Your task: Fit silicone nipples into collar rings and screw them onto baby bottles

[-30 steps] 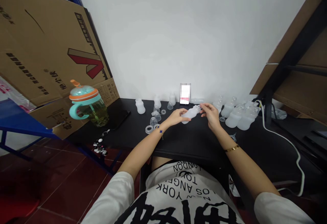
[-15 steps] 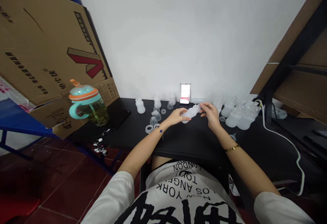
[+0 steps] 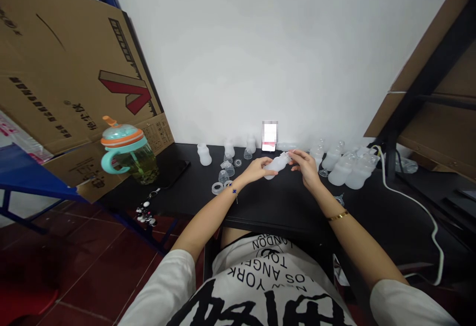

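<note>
A frosted white baby bottle (image 3: 275, 163) is held tilted above the black table, its top end toward the right. My left hand (image 3: 256, 168) is closed round the lower body of the bottle. The fingers of my right hand (image 3: 306, 167) are closed at the neck end, where a pale collar partly shows. Those fingers hide the very tip of the bottle. Left of my hands lie several clear domed caps (image 3: 223, 175) and a white screw ring (image 3: 217, 188). Right of them stand several bottles (image 3: 337, 173) with their tops on.
An open bottle body (image 3: 204, 154) stands at the back left, with others near the wall. A lit phone (image 3: 269, 137) leans there. A teal-handled drink jug (image 3: 130, 152) and a dark phone (image 3: 177, 172) are at left. A white cable (image 3: 409, 202) crosses the right side.
My right hand's fingers have shifted very slightly left at the bottle's neck. The bottle and my left hand stay practically in place.
</note>
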